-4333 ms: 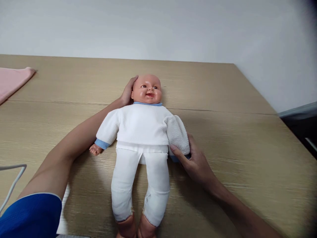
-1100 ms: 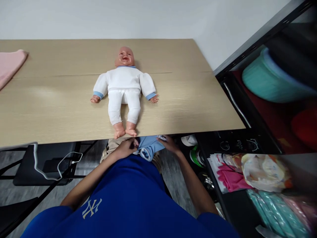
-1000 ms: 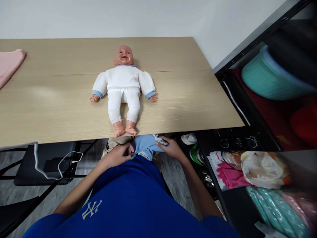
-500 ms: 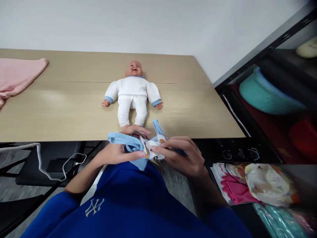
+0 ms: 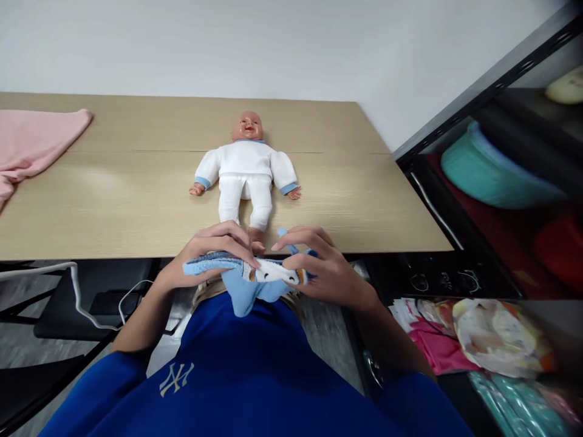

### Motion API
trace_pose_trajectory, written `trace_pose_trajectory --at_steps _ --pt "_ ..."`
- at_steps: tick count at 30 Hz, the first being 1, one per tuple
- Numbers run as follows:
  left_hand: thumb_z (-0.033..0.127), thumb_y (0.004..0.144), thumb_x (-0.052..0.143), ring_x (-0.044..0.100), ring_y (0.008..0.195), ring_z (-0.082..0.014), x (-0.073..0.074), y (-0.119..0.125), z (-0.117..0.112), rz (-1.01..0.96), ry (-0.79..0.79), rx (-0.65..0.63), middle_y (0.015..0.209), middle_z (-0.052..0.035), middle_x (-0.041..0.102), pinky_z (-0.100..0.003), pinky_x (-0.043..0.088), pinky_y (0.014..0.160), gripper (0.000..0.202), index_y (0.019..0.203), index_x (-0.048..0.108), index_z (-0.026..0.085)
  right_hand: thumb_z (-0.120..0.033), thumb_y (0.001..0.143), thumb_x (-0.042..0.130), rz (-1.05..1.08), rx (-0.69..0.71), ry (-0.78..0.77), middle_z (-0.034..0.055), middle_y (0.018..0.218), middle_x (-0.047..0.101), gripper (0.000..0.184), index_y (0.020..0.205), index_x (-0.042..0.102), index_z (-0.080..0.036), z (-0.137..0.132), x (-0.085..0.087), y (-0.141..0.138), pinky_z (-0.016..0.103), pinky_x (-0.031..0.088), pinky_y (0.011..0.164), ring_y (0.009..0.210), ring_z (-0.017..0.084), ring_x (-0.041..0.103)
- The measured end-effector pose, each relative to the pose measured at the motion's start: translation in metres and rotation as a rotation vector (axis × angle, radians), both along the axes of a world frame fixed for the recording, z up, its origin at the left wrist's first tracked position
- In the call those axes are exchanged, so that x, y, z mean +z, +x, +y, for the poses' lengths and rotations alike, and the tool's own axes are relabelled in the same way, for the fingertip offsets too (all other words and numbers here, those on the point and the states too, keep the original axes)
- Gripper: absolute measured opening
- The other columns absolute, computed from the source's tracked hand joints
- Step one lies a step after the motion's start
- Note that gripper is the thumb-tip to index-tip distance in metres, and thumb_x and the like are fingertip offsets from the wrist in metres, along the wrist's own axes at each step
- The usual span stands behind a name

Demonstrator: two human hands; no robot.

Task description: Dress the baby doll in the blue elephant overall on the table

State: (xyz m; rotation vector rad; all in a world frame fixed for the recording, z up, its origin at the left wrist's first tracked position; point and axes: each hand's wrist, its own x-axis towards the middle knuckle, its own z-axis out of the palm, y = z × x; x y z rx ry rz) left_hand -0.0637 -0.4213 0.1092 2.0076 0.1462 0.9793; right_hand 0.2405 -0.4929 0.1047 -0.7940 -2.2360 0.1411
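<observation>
A baby doll in a white top and white trousers lies on its back on the wooden table, head towards the wall. In front of the table's near edge, both my hands hold a small light-blue garment with a white printed patch. My left hand pinches its left side, fingers curled over the cloth. My right hand grips the right side. The garment hangs just above my blue shirt, close to the doll's feet.
A pink cloth lies at the table's far left. A black shelf unit stands to the right, with a teal roll and bagged coloured fabrics lower down. A white cable hangs below the table on the left.
My hands left the doll, went down to my lap, took the light-blue garment and raised it to the table's near edge. The doll lies still.
</observation>
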Motion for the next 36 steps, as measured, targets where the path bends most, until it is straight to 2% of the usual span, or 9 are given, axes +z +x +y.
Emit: trace_pose_trajectory --at_steps 5,9,13,18,22,25,28,31,36 --pt "0.051 0.106 0.091 0.084 0.121 -0.0303 0.017 -0.032 0.005 0.222 -0.107 -0.075 0.128 -0.0153 0.087 -0.039 0.066 0.107 0.051 0.148 0.081 0.023 -0.016 0.110 0.075 0.080 0.197 -0.040 0.0037 0.124 0.088 0.017 0.114 0.066 -0.030 0.007 0.000 -0.006 0.037 0.067 0.101 0.113 0.022 0.084" --pt "0.073 0.077 0.108 0.081 0.132 -0.0393 0.038 -0.055 0.000 0.353 -0.058 -0.001 0.146 -0.0175 0.082 -0.046 0.064 0.114 0.100 0.157 0.075 0.025 -0.022 0.107 0.080 0.107 0.017 -0.108 0.0010 0.107 0.087 0.020 0.120 0.067 -0.030 0.011 0.000 -0.011 0.032 0.064 0.082 0.093 0.021 0.083" --pt "0.070 0.089 0.102 0.078 0.118 -0.0323 0.044 -0.039 -0.005 0.513 0.021 0.224 0.130 -0.0105 0.084 -0.040 0.061 0.104 0.074 0.142 0.079 0.024 -0.020 0.102 0.083 0.045 -0.066 -0.009 0.0037 0.105 0.084 0.025 0.118 0.067 -0.030 0.020 0.009 -0.015 0.038 0.064 0.091 0.097 0.026 0.080" --pt "0.050 0.114 0.080 0.072 0.109 -0.0263 0.030 -0.004 0.000 0.425 0.121 0.121 0.116 -0.0083 0.079 -0.037 0.057 0.100 0.029 0.116 0.083 0.021 -0.026 0.108 0.081 0.017 -0.010 -0.086 0.0011 0.106 0.086 0.024 0.128 0.068 -0.030 0.021 0.030 -0.012 0.031 0.059 0.078 0.085 0.021 0.078" --pt "0.044 0.118 0.074 0.073 0.110 -0.0256 0.017 -0.003 0.001 0.293 0.082 0.137 0.120 -0.0110 0.079 -0.036 0.058 0.099 0.026 0.119 0.080 0.019 -0.037 0.112 0.081 -0.047 -0.022 -0.332 -0.0005 0.099 0.086 0.022 0.130 0.074 -0.027 0.026 0.037 -0.009 0.029 0.053 0.071 0.074 0.018 0.073" --pt "0.043 0.120 0.068 0.069 0.087 -0.0186 0.009 -0.004 0.000 0.237 0.024 0.163 0.102 -0.0054 0.077 -0.030 0.055 0.082 0.027 0.109 0.074 0.018 -0.048 0.110 0.084 -0.116 0.172 -0.504 0.0007 0.096 0.086 0.024 0.116 0.080 -0.025 0.038 0.030 -0.010 0.030 0.055 0.073 0.079 0.020 0.077" --pt "0.046 0.116 0.073 0.060 0.074 -0.0153 0.006 -0.001 0.002 0.270 -0.013 0.232 0.086 0.0003 0.071 -0.028 0.050 0.075 0.029 0.106 0.074 0.019 -0.044 0.110 0.084 -0.005 0.309 -0.486 0.0049 0.109 0.088 0.019 0.109 0.083 -0.025 0.047 0.017 -0.012 0.034 0.063 0.088 0.095 0.023 0.081" --pt "0.047 0.112 0.076 0.065 0.082 -0.0180 0.008 0.001 0.008 0.296 0.034 0.274 0.093 -0.0031 0.076 -0.030 0.054 0.083 0.029 0.102 0.075 0.020 -0.029 0.110 0.078 0.125 0.277 -0.418 0.0094 0.124 0.086 0.010 0.117 0.082 -0.024 0.046 0.010 -0.011 0.037 0.063 0.098 0.112 0.026 0.082" --pt "0.047 0.108 0.082 0.066 0.082 -0.0173 0.014 -0.003 0.019 0.265 -0.086 0.223 0.091 -0.0033 0.076 -0.029 0.056 0.082 0.031 0.099 0.075 0.018 -0.032 0.114 0.071 0.152 0.125 -0.634 0.0057 0.113 0.084 0.026 0.137 0.073 -0.021 0.043 0.006 -0.011 0.034 0.063 0.083 0.094 0.023 0.077"
